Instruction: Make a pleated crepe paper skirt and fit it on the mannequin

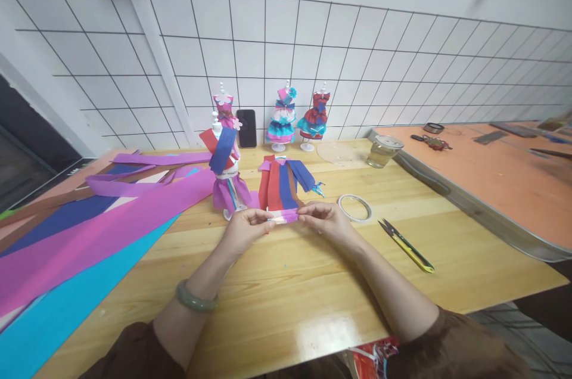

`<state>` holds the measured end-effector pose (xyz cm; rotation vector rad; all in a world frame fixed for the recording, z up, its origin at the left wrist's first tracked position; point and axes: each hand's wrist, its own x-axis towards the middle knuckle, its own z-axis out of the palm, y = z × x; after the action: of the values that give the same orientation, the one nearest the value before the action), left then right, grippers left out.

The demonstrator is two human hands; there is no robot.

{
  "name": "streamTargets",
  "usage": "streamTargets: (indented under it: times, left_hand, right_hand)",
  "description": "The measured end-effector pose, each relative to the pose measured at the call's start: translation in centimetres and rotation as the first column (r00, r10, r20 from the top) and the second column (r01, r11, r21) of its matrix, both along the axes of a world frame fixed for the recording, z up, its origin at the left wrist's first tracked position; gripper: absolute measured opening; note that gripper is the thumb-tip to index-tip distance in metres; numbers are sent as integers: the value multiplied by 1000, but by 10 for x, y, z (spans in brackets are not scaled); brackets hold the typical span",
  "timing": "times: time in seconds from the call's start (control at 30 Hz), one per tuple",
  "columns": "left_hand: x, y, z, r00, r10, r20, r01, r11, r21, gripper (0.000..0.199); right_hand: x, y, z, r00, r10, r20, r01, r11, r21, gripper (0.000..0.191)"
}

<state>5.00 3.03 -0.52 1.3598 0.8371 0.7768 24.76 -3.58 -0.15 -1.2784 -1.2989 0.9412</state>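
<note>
A small pink and white strip (286, 216) is stretched between my two hands above the wooden table. My left hand (250, 229) pinches its left end, and my right hand (325, 221) pinches the right end. Just behind the hands lie red, blue and brown paper strips (280, 183). Close behind my left hand stands a small white mannequin (229, 173) with a purple skirt and red and blue strips across its top. A roll of tape (354, 208) and yellow-handled snips (406, 246) lie to the right of my right hand.
Long crepe paper strips (120, 212) in purple, blue and turquoise cover the left side. Three dressed mannequins, one in pink and blue (281, 117), and a phone (246, 128) stand by the tiled wall. A lidded cup (383, 151) is at the back right, beside an orange surface (500, 182).
</note>
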Motion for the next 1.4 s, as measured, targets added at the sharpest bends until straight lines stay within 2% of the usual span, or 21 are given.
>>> streamTargets:
  times: [0.23, 0.4, 0.63, 1.03, 1.17, 1.4]
  left_hand:
    - [2, 2, -3, 999, 34, 6, -34, 999, 37, 31]
    - [2, 1, -1, 997, 68, -33, -66, 995, 75, 30]
    - [2, 1, -3, 993, 58, -102, -44, 990, 137, 28]
    - [-1, 6, -15, 982, 54, -181, 1, 956, 293, 18]
    - [-1, 7, -15, 977, 56, -206, 28, 924, 381, 14]
    - [-1, 6, -11, 982, 121, -147, -29, 858, 513, 8]
  right_hand:
    - [0, -1, 3, 989, -16, 146, 11, 999, 32, 27]
    - [2, 1, 0, 983, -30, 181, 16, 997, 80, 26]
    - [3, 2, -2, 961, -49, 271, 13, 991, 134, 20]
    - [2, 2, -1, 944, -54, 324, 19, 994, 111, 18]
    - [2, 2, -3, 956, -48, 290, 26, 997, 78, 17]
    - [0, 1, -6, 995, -25, 99, 32, 997, -69, 24]
